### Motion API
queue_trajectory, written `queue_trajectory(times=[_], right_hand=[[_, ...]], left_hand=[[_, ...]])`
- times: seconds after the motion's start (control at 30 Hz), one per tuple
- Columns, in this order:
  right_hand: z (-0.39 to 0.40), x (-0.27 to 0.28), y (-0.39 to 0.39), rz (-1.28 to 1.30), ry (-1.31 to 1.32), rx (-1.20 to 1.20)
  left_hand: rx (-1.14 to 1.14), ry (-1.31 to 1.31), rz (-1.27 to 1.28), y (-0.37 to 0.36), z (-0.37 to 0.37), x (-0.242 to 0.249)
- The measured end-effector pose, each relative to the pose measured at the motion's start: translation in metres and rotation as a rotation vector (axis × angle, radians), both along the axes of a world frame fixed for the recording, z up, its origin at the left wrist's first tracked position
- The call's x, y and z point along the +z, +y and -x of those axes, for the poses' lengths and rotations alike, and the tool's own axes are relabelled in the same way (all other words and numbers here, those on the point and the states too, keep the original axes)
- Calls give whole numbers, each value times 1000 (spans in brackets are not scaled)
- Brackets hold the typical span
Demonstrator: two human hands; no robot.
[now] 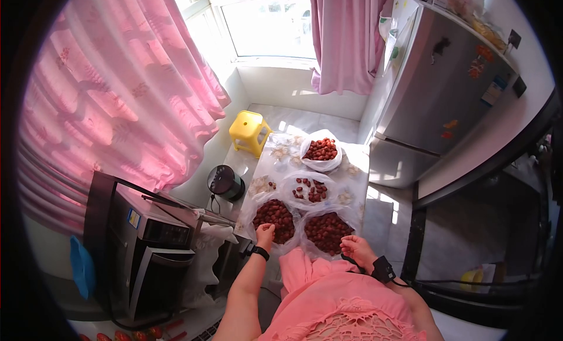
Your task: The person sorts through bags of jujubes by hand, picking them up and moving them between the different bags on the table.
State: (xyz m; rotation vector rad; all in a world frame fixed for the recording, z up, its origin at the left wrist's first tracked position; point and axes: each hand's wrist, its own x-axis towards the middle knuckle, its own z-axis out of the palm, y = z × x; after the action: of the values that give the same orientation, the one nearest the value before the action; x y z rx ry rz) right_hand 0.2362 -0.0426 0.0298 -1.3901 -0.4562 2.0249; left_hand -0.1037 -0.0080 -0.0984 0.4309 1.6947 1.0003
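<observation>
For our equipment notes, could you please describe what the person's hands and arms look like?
The left hand and right hand are ungloved. A black band circles the left wrist; a bulkier black band circles the right. No sleeves cover the forearms.

- Ahead of me, a bright window point(270, 27) above a pale wall point(281, 83)
- On my left, a long pink curtain point(117, 77); beside the window, a second curtain point(343, 41)
- A yellow stool point(247, 125), upright
- Near it, a dark round-topped appliance point(227, 182)
- To my right, a grey fridge point(440, 77)
- Far left, something blue point(82, 267)
</observation>
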Motion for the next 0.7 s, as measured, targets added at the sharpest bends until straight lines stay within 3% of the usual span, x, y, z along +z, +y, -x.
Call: queue_trajectory(times=[0.33, 0.53, 0.6, 0.7], right_hand=[[0, -1, -3, 18, -20, -46], [2, -1, -4, 23, -22, -37], [4, -2, -4, 22, -25, -35], [6, -5, -5, 36, -31, -45]], left_hand=[[18, 17, 15, 4, 0, -8], [-204, 109, -62, 12, -21, 6], [-327, 241, -221, 21, -26, -4], [-460, 337, -250, 37, -41, 33]])
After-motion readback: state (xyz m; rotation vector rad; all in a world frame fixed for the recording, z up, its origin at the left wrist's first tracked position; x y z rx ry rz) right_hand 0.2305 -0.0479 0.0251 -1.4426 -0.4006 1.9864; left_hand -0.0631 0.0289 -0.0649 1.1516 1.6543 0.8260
